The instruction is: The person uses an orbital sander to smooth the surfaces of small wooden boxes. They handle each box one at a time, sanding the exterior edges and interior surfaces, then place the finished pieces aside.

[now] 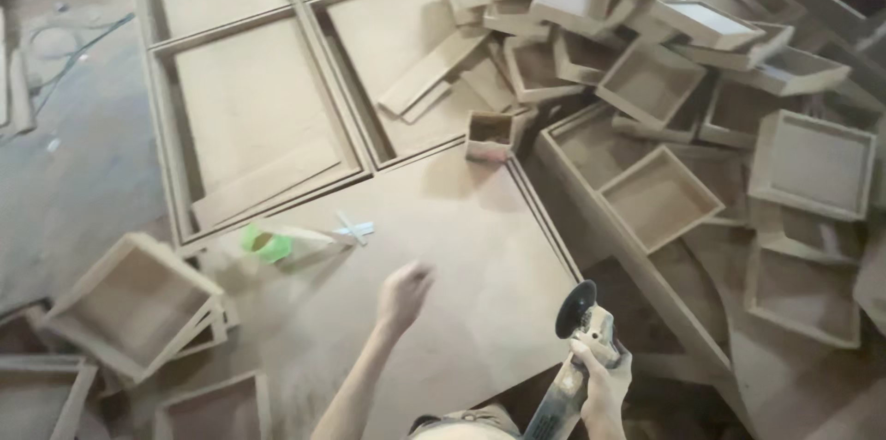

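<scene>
Right hand [604, 385]: nearest the wearer, low right of the view. Fingers wrapped tight round the body of an angle grinder [577, 348], gripped just behind the head.
Angle grinder: pale grey housing, long and tapered toward the bottom edge; round dark disc at the top end, tilted up and away, held in the air above the board's near right edge.
Left hand [403, 295]: bare forearm stretched forward over the board, hand blurred. Fingers look curled loosely inward with nothing in them; whether it touches the board I cannot tell.
Board [461, 246]: large flat sheet, matt tan, fibreboard look, fine dust on it. Raised narrow strip along its right edge.
Green item [266, 243]: bright green, small and rounded, lying at the board's far left beside a tan cone-like wrap.
Pale cross piece [354, 229]: thin, light bluish, flat on the board just right of the wrap.
Shallow tray, near left [129, 301]: square, thin walled, same tan board, tipped on a stack; more like it below.
Small open box [489, 135]: upright at the board's far edge, hollow, square mouth.
Framed panels [249, 117]: beyond, big rectangular recesses divided by narrow battens; loose strips lie in one.
Tray heap [701, 80]: far right, many square trays piled at all angles.
Floor [65, 154]: grey, dusty, far left.
</scene>
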